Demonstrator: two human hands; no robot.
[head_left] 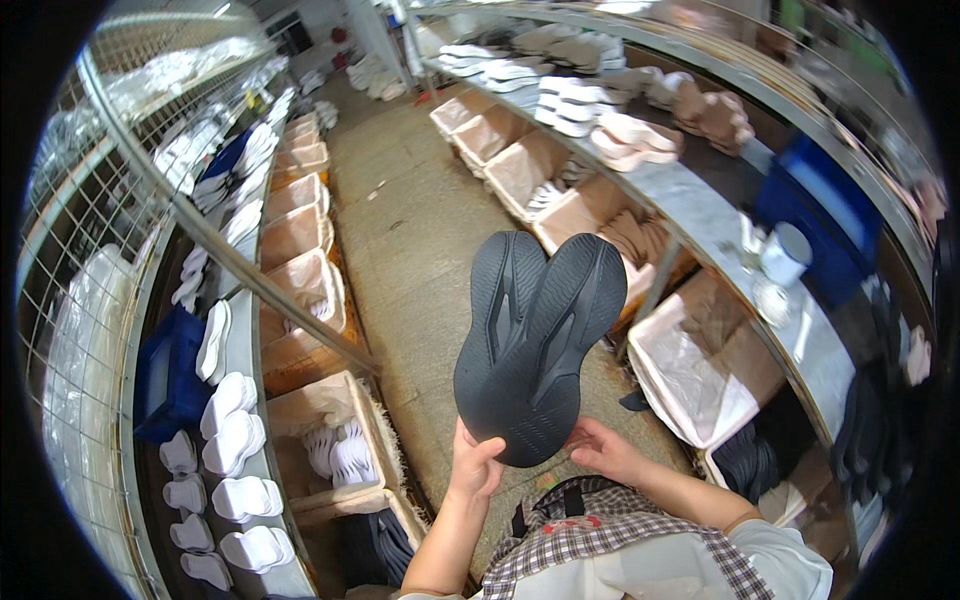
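A pair of black shoe soles (535,355) is up in front of my body, toe ends away from me, one overlapping the other. My left hand (476,464) grips them at the near left end, thumb on the face that shows and the other fingers mostly hidden behind. Beside their near right edge is my right hand (608,452), its fingers loosely bent and apart; whether the fingertips touch the sole I cannot tell. The floor of an aisle lies beneath the soles.
Racks line both sides. White soles (235,440) and a blue crate (170,375) stand on the left shelf. Lined bins (665,385) stand below both shelves. On the right shelf are pink soles (635,140), a white cup (786,252) and a blue bin (825,215). A metal bar (235,265) slants across the left.
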